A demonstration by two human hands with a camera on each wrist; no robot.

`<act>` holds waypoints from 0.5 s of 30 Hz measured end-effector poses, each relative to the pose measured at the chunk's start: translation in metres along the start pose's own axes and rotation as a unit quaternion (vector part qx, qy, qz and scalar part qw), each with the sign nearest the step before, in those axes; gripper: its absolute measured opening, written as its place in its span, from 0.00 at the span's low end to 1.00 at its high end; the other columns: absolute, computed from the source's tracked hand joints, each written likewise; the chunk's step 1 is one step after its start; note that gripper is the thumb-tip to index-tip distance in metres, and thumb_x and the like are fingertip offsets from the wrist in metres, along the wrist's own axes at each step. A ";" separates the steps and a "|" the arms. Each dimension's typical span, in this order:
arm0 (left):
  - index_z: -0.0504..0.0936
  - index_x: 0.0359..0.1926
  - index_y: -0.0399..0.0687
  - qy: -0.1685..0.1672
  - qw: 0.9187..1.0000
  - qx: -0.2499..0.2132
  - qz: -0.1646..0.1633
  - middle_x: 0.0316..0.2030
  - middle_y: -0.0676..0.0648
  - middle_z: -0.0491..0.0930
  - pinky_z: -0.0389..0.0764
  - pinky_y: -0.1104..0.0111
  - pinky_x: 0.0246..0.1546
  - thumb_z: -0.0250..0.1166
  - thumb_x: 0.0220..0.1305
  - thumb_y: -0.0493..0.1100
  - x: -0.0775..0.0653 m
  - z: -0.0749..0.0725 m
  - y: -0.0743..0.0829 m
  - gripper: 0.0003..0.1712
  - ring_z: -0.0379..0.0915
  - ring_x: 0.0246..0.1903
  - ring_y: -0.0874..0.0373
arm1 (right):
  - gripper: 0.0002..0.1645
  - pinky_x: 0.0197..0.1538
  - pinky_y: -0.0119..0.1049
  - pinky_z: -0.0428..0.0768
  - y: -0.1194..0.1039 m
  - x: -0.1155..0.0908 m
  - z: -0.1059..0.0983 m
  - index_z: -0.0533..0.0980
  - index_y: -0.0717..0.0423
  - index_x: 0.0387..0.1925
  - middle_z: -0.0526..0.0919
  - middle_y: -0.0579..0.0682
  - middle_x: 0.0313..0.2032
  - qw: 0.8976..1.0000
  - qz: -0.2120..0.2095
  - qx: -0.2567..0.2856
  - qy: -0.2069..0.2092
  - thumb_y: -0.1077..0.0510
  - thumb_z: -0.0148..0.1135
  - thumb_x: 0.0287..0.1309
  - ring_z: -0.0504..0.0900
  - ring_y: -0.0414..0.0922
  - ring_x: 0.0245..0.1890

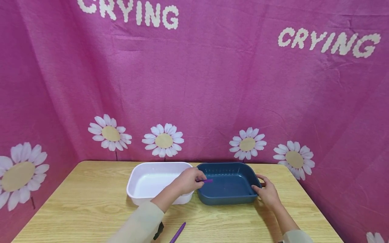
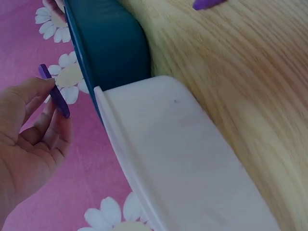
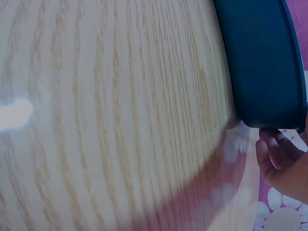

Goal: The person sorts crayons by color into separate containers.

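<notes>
A slim purple pen-like stick (image 1: 208,181) is pinched between the thumb and fingers of my left hand (image 1: 187,180), above the place where two bins meet. The left wrist view shows the purple stick (image 2: 55,94) held at its middle, clear of both rims. The dark blue bin (image 1: 229,200) stands on the right. My right hand (image 1: 268,193) grips its right end, thumb over the rim and fingers against the outer wall. From the right wrist, those fingers (image 3: 276,154) touch the bin's end wall (image 3: 269,96). The white bin (image 1: 136,199) sits under my left wrist.
Another purple stick (image 1: 178,233) lies on the wooden table (image 1: 91,199) near the front. Beside it, a small black object (image 1: 158,231) shows partly behind the left sleeve. A pink curtain (image 1: 212,84) with daisies and lettering hangs behind the table and along its sides.
</notes>
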State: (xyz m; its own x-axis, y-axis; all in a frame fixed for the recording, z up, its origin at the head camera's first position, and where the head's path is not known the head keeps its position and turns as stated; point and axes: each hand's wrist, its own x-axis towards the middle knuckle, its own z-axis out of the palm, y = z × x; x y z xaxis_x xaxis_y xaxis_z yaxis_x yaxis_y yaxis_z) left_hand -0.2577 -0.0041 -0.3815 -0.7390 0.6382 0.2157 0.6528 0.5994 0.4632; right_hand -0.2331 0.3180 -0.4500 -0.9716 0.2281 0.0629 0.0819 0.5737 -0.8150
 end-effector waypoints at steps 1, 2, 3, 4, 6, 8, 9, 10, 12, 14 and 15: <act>0.85 0.40 0.44 0.001 1.000 0.004 -0.001 0.33 0.49 0.83 0.77 0.72 0.36 0.63 0.58 0.38 0.003 0.002 0.000 0.09 0.76 0.35 0.58 | 0.32 0.34 0.32 0.77 0.000 0.000 0.000 0.62 0.63 0.63 0.74 0.73 0.49 1.000 0.000 -0.001 0.000 0.61 0.58 0.58 0.77 0.57 0.44; 0.85 0.40 0.44 0.003 1.000 0.007 0.001 0.32 0.49 0.83 0.76 0.72 0.35 0.64 0.57 0.38 0.005 0.004 0.000 0.09 0.76 0.35 0.58 | 0.32 0.34 0.32 0.77 -0.001 0.000 -0.001 0.62 0.63 0.63 0.74 0.74 0.49 1.000 0.000 -0.002 0.000 0.61 0.58 0.58 0.77 0.58 0.44; 0.85 0.39 0.45 0.004 1.000 0.009 0.001 0.32 0.49 0.83 0.76 0.72 0.35 0.64 0.57 0.38 0.008 0.006 0.001 0.09 0.75 0.35 0.59 | 0.32 0.34 0.32 0.77 -0.001 0.000 -0.001 0.62 0.63 0.63 0.74 0.73 0.49 1.000 0.001 -0.002 0.000 0.61 0.59 0.58 0.77 0.58 0.45; 0.85 0.39 0.45 0.004 1.000 0.011 0.000 0.32 0.49 0.82 0.75 0.72 0.34 0.64 0.57 0.38 0.011 0.008 0.002 0.09 0.75 0.35 0.59 | 0.32 0.35 0.32 0.78 -0.002 0.000 -0.002 0.62 0.63 0.63 0.74 0.73 0.49 1.000 0.001 -0.003 0.000 0.61 0.59 0.58 0.76 0.58 0.45; 0.85 0.39 0.45 0.003 1.000 0.021 0.000 0.32 0.50 0.82 0.75 0.73 0.33 0.64 0.57 0.38 0.015 0.013 0.003 0.09 0.73 0.34 0.60 | 0.32 0.35 0.31 0.77 -0.002 0.001 -0.002 0.62 0.63 0.63 0.74 0.73 0.49 1.000 0.001 -0.002 0.001 0.61 0.59 0.58 0.76 0.58 0.45; 0.85 0.40 0.46 -0.003 0.999 0.036 -0.001 0.33 0.50 0.82 0.74 0.74 0.33 0.63 0.57 0.39 0.020 0.017 0.005 0.09 0.73 0.35 0.61 | 0.32 0.34 0.31 0.77 -0.001 0.000 -0.002 0.62 0.63 0.63 0.74 0.73 0.48 1.000 0.003 -0.001 0.002 0.62 0.59 0.58 0.77 0.57 0.44; 0.85 0.40 0.47 -0.009 0.999 0.044 -0.005 0.34 0.51 0.82 0.74 0.74 0.34 0.63 0.58 0.40 0.021 0.019 0.007 0.10 0.72 0.36 0.61 | 0.32 0.34 0.30 0.76 -0.001 0.000 -0.002 0.62 0.63 0.63 0.74 0.73 0.48 1.000 0.004 -0.002 0.004 0.62 0.59 0.58 0.77 0.56 0.44; 0.85 0.40 0.47 -0.012 0.999 0.050 -0.006 0.34 0.51 0.82 0.74 0.74 0.34 0.63 0.58 0.40 0.023 0.022 0.008 0.10 0.72 0.36 0.62 | 0.32 0.34 0.30 0.76 -0.001 0.000 -0.002 0.62 0.62 0.63 0.74 0.72 0.48 1.000 0.004 -0.001 0.005 0.62 0.59 0.58 0.77 0.56 0.44; 0.85 0.41 0.48 -0.019 0.998 0.059 -0.013 0.35 0.52 0.81 0.75 0.74 0.36 0.63 0.58 0.40 0.025 0.026 0.010 0.10 0.72 0.36 0.62 | 0.32 0.34 0.30 0.76 -0.001 0.000 -0.002 0.62 0.63 0.63 0.74 0.73 0.48 1.000 0.002 0.000 0.004 0.62 0.59 0.57 0.77 0.56 0.44; 0.85 0.40 0.48 -0.023 0.998 0.059 -0.022 0.34 0.52 0.81 0.75 0.74 0.36 0.63 0.58 0.40 0.027 0.029 0.013 0.09 0.72 0.36 0.62 | 0.32 0.34 0.31 0.76 -0.001 -0.001 -0.001 0.63 0.63 0.63 0.75 0.72 0.48 1.000 0.002 0.001 0.005 0.62 0.59 0.57 0.76 0.57 0.45; 0.85 0.40 0.48 -0.025 0.998 0.057 -0.026 0.33 0.52 0.81 0.75 0.74 0.36 0.64 0.58 0.40 0.028 0.031 0.013 0.09 0.73 0.35 0.62 | 0.32 0.35 0.31 0.76 -0.001 0.000 -0.001 0.63 0.63 0.63 0.74 0.72 0.48 1.000 0.001 0.001 0.005 0.62 0.59 0.58 0.76 0.57 0.45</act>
State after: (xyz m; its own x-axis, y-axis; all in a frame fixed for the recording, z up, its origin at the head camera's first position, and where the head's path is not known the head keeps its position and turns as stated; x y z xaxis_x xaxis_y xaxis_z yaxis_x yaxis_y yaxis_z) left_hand -0.2647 0.0367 -0.3959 -0.7646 0.6267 0.1506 0.6313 0.6811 0.3708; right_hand -0.2327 0.3183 -0.4487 -0.9693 0.2365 0.0668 0.0832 0.5715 -0.8164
